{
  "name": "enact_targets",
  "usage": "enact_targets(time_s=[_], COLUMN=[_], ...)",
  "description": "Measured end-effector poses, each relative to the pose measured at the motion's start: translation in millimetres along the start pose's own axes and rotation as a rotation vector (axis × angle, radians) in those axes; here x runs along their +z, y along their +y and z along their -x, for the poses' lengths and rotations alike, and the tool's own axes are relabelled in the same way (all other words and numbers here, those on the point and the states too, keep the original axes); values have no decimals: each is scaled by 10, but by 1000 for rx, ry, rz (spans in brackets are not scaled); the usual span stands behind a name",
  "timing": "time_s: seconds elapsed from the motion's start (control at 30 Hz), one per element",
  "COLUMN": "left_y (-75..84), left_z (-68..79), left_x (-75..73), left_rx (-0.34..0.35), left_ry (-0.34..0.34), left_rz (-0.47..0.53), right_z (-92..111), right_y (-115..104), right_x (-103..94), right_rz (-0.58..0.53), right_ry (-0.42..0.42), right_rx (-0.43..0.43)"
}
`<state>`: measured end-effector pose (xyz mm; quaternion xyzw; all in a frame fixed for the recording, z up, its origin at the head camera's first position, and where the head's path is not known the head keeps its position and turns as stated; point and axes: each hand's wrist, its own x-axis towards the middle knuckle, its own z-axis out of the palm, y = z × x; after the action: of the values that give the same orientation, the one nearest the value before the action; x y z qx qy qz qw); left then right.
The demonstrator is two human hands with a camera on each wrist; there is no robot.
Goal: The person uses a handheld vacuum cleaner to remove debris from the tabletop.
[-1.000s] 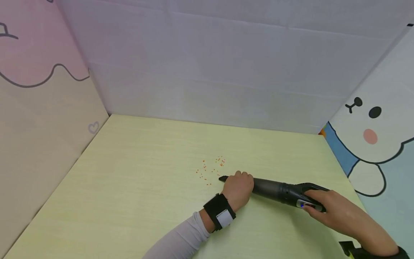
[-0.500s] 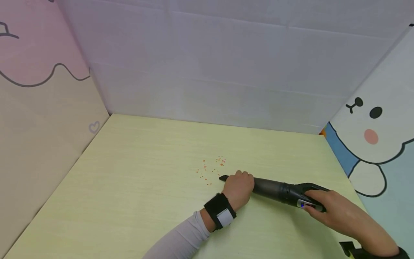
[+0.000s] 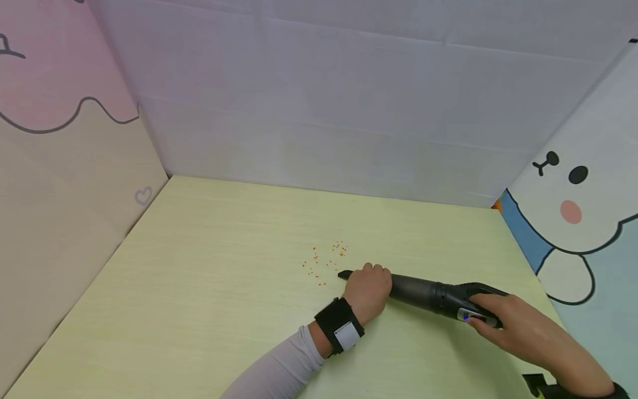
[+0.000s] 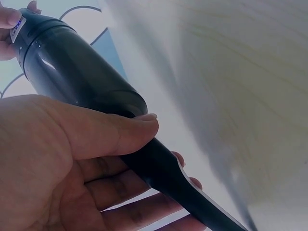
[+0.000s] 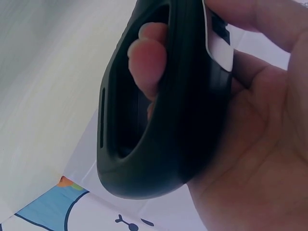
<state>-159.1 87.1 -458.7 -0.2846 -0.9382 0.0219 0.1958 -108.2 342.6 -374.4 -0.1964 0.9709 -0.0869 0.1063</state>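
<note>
The pale yellow desk (image 3: pixel 224 310) spreads beneath the black handheld vacuum (image 3: pixel 418 292), with a white backdrop (image 3: pixel 309 100) beyond it. Well to the vacuum's left stands a pink-and-beige panel (image 3: pixel 60 183); to its right, a smaller panel (image 3: pixel 603 227) bearing a white cartoon face. The vacuum itself lies aslant, its handle end nearer the person. The right hand (image 3: pixel 520 324) grips that end — fingers (image 5: pixel 149 62) hooked through the loop (image 5: pixel 109 96), thumb beside the control strip (image 5: pixel 221 50). At the vacuum's front, the left hand (image 3: pixel 368 292) holds the neck (image 4: pixel 159 168) between thumb and fingers. A black wristband (image 3: pixel 339 326) sits on the vacuum's near side. Past the left hand pokes the nozzle tip (image 3: pixel 345 274) — whether touching the desk, I cannot tell. A blue light (image 3: pixel 466 316) glows on the strip, and orange specks (image 3: pixel 327 264) lie scattered just beyond and left of the tip.
</note>
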Motion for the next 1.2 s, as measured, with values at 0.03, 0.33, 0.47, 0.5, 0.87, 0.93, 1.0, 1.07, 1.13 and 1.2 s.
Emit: enact_targets(time_s=[0.03, 0.33, 0.47, 0.5, 0.87, 0.93, 1.0, 1.07, 1.13, 1.2], left_y=[-1, 0, -2, -2, 4, 5, 5, 4, 2, 0], left_z=[1, -7, -6, -5, -15, -16, -18, -19, -22, -23], left_x=[0, 8, -6, -9, 32, 38, 40, 41, 37, 33], left_rx=[2, -4, -6, -6, -4, -5, -6, -6, -7, -8], left_ry=[4, -1, -6, -7, -9, -10, -11, -11, -10, -10], left_rz=[-4, -2, 0, 0, -2, 0, 1, 2, 2, 1], right_z=[0, -3, -3, -2, 1, 1, 1, -2, -6, -11], right_y=[0, 0, -1, 0, 2, 2, 5, 5, 5, 5], right_x=[2, 3, 4, 5, 13, 14, 15, 15, 15, 13], right_rz=[2, 11, 6, 5, 13, 15, 19, 20, 20, 22], right_ry=[4, 7, 0, -1, 20, 25, 35, 34, 33, 28], right_rx=[-2, 3, 8, 8, -4, -9, -16, -14, -14, -10])
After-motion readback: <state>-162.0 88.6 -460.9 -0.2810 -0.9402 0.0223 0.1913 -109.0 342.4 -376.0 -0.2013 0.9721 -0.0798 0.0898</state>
